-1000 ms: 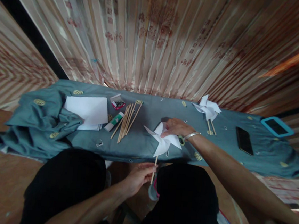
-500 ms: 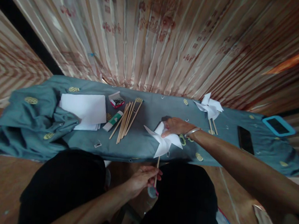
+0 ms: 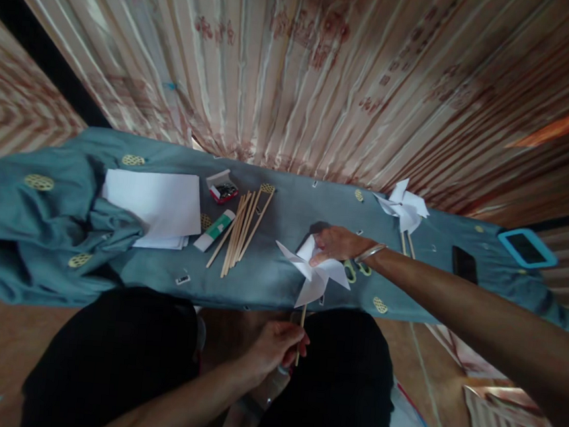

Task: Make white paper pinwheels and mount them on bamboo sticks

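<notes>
- Left hand (image 3: pixel 272 349): thumb and fingers pinched together on the thin pale wooden stick (image 3: pixel 303 316) of a white paper pinwheel (image 3: pixel 315 288).
- Right hand (image 3: pixel 335 243): fingers bent onto the pinwheel's blades; their spacing cannot be told.
- Pinwheel: near the front of a grey-green patterned cloth (image 3: pixel 282 240), before a pleated beige curtain (image 3: pixel 267 72).
- One green-and-white glue stick (image 3: pixel 214 230), one black phone (image 3: pixel 464 264).

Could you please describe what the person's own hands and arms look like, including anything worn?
The left hand is ungloved, with no bracelet visible at its wrist. The right hand is ungloved, with a silver-coloured bangle around the wrist. No sleeve covers the left forearm or the right forearm.
</notes>
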{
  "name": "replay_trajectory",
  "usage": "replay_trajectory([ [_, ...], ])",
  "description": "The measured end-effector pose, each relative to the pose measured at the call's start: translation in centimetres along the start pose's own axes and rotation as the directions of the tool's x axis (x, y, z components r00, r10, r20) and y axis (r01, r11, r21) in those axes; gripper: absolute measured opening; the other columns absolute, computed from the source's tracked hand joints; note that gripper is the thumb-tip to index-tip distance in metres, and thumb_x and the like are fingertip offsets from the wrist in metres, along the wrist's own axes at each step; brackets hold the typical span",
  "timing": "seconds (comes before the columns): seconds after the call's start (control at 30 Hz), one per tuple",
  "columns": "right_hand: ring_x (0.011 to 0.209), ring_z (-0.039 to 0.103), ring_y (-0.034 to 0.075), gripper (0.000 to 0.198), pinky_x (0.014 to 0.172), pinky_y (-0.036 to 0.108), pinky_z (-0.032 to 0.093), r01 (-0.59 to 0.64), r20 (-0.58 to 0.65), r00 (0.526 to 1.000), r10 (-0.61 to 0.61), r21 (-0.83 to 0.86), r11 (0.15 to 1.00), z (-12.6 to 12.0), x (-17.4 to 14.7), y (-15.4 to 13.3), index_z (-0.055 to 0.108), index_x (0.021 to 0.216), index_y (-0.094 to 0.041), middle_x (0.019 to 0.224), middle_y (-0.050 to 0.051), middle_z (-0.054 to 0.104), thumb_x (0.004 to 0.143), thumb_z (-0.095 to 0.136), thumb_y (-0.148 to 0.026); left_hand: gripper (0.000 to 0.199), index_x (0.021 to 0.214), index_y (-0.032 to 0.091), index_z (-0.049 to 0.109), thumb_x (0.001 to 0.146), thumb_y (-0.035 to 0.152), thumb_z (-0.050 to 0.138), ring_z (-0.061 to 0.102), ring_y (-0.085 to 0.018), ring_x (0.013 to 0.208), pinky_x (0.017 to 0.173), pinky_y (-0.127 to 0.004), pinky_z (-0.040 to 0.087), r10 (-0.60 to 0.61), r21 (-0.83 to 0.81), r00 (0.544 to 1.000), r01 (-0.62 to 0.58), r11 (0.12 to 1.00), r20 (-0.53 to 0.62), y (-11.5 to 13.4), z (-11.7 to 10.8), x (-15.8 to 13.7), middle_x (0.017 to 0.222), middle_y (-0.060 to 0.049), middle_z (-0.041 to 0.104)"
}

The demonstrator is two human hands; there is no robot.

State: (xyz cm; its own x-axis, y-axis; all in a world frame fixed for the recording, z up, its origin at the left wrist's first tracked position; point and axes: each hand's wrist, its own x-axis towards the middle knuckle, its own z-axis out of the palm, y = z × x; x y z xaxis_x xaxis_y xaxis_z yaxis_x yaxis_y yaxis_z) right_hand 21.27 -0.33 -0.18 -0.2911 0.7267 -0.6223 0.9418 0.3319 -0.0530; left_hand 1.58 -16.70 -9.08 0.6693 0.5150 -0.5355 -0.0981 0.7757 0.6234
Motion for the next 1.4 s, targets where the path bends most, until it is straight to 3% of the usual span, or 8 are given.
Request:
replay_trajectory([
  [0.2, 0.079, 0.064, 0.024, 0.04, 0.06, 0.028, 0.035, -0.014, 0.025, 1.0, 0.015, -0.015, 1.0, -0.3, 0.4, -0.2, 0.07, 0.085, -0.012, 0.083, 0.011, 0.07, 0.071, 0.075, -0.049, 0.056, 0.064, 0.012, 0.061, 0.057, 0.066, 0.068, 0.034, -0.003, 0.032, 0.037, -0.023, 0.018, -0.017, -0.001, 1.0, 0.017, 1.0, -0.025, -0.3, 0.2, 0.3, 0.051, 0.001, 0.056],
  [0.43, 0.071, 0.062, 0.021, 0.038, 0.06, 0.029, 0.038, -0.059, 0.005, 0.998, 0.059, 0.108, 0.992, 0.1, 0.7, 0.4, 0.07, 0.078, -0.016, 0.075, 0.007, 0.068, 0.063, 0.079, -0.05, 0.056, 0.061, 0.011, 0.061, 0.054, 0.067, 0.069, 0.034, -0.003, 0.031, 0.036, -0.023, 0.018, -0.03, -0.019, 0.998, 0.029, 0.999, -0.061, 0.0, 0.5, 0.2, 0.05, 0.0, 0.055],
  [0.63, 0.077, 0.063, 0.023, 0.041, 0.062, 0.028, 0.039, -0.06, 0.008, 0.998, 0.06, 0.062, 0.996, 0.6, 0.9, 0.6, 0.069, 0.084, -0.014, 0.083, 0.009, 0.07, 0.068, 0.075, -0.052, 0.054, 0.06, 0.012, 0.061, 0.052, 0.065, 0.069, 0.033, -0.003, 0.031, 0.036, -0.022, 0.018, -0.055, -0.033, 0.996, 0.053, 0.998, -0.073, 0.2, 0.7, 0.3, 0.049, 0.0, 0.055],
  [0.83, 0.08, 0.063, 0.023, 0.037, 0.063, 0.027, 0.039, -0.061, 0.023, 0.998, 0.06, 0.048, 0.997, -0.3, 0.3, -0.2, 0.069, 0.082, -0.015, 0.086, 0.009, 0.07, 0.07, 0.074, -0.05, 0.054, 0.06, 0.012, 0.06, 0.054, 0.065, 0.067, 0.032, -0.003, 0.031, 0.037, -0.023, 0.017, -0.03, 0.005, 0.997, 0.03, 1.0, -0.075, -0.2, 0.6, 0.4, 0.049, 0.001, 0.055],
  [1.1, 0.074, 0.06, 0.019, 0.046, 0.062, 0.026, 0.039, -0.067, 0.054, 0.997, 0.057, 0.2, 0.978, -1.2, -0.7, 0.2, 0.069, 0.08, -0.017, 0.08, 0.006, 0.068, 0.066, 0.07, -0.061, 0.058, 0.066, 0.012, 0.061, 0.056, 0.068, 0.068, 0.033, -0.003, 0.034, 0.039, -0.023, 0.016, 0.031, 0.016, 0.998, -0.03, 0.999, -0.047, 0.2, 0.4, -0.1, 0.053, 0.001, 0.057],
  [1.27, 0.061, 0.054, 0.015, 0.049, 0.057, 0.026, 0.037, -0.112, 0.032, 0.993, 0.11, 0.447, 0.887, -1.3, -1.9, 0.3, 0.07, 0.068, -0.017, 0.065, 0.001, 0.065, 0.06, 0.071, -0.066, 0.06, 0.07, 0.01, 0.062, 0.057, 0.068, 0.069, 0.035, -0.003, 0.036, 0.041, -0.024, 0.016, 0.093, 0.013, 0.995, -0.092, 0.996, -0.037, 0.9, 0.5, -0.6, 0.056, -0.001, 0.059],
  [1.4, 0.051, 0.049, 0.011, 0.055, 0.05, 0.024, 0.034, -0.09, 0.015, 0.993, 0.118, 0.74, 0.666, -0.6, -2.9, 0.4, 0.072, 0.071, -0.016, 0.059, -0.001, 0.063, 0.06, 0.07, -0.069, 0.058, 0.068, 0.011, 0.062, 0.06, 0.068, 0.068, 0.034, -0.004, 0.036, 0.042, -0.024, 0.016, 0.132, 0.033, 0.991, -0.131, 0.991, -0.014, 1.5, 0.8, -0.8, 0.056, -0.001, 0.058],
])
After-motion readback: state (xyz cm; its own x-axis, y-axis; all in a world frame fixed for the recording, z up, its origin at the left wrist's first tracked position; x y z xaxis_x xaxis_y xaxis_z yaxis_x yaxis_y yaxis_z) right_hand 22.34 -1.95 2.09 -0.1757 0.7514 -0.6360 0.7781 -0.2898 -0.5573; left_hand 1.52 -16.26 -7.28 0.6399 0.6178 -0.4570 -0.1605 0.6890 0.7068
